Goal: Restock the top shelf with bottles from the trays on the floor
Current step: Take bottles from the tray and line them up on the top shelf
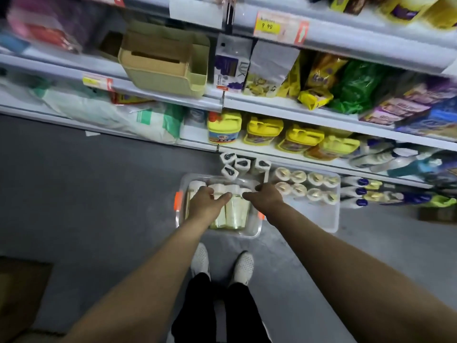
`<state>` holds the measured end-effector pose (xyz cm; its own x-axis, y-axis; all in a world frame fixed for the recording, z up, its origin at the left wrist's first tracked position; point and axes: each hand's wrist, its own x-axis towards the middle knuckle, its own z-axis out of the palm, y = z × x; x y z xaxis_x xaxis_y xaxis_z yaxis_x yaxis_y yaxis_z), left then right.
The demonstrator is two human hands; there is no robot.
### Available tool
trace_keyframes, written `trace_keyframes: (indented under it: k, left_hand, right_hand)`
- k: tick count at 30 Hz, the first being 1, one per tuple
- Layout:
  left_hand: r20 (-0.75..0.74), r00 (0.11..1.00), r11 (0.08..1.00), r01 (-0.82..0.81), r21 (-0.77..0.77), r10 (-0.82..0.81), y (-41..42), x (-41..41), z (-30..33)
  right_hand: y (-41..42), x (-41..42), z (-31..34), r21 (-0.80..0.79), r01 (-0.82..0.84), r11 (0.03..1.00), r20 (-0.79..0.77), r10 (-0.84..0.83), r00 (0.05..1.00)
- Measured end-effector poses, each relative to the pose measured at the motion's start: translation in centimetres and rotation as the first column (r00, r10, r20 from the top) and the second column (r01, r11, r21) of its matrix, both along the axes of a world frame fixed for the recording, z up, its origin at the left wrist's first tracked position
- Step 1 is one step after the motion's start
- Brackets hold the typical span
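Down low, both hands reach into the clear tray (254,231) on the floor. The left hand (206,204) and right hand (265,196) curl around lying bottles (235,211) to lift them up.

Grey floor (99,184) carries two clear trays (332,219) of bottles (235,211)

We look through a single wide-angle camera worn on the head, facing forward and steeply down along both outstretched arms toward the clear tray (181,220) on the floor (99,194), with the shelves (296,107) rising close ahead.
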<state>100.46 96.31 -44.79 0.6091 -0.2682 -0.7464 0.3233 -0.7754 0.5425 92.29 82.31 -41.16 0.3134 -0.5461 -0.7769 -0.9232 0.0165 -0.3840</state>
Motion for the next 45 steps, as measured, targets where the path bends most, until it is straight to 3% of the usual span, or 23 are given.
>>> trace_keyframes:
  k: [7, 13, 27, 33, 45]
  left_hand:
    - [-0.027, 0.996, 0.994, -0.088, 0.071, 0.091, 0.2, -0.1, -9.4]
    - [-0.047, 0.991, 0.987, -0.123, 0.104, 0.129, 1.0, -0.2, -18.4]
    - [-0.098, 0.994, 0.975, -0.031, 0.218, 0.053, 0.6, -2.2, -36.5]
    - [-0.14, 0.978, 0.971, -0.126, 0.203, 0.157, -0.1, -2.0, -41.1]
    - [-0.084, 0.988, 0.95, -0.101, 0.295, 0.131, -1.5, -2.4, -43.8]
  right_hand:
    - [0.0, 0.0, -10.0, 0.023, -0.085, 0.996, -0.071, 0.087, 0.994]
    - [0.0, -0.3, -18.5, 0.058, -0.048, 0.997, -0.106, 0.054, 0.993]
    - [0.7, -2.0, -36.7, 0.104, 0.074, 0.992, -0.182, -0.054, 0.982]
    - [1.0, -1.4, -41.6, 0.134, 0.139, 0.981, -0.198, -0.111, 0.974]
    - [1.7, -1.1, -46.5, 0.104, 0.227, 0.968, -0.273, -0.192, 0.943]
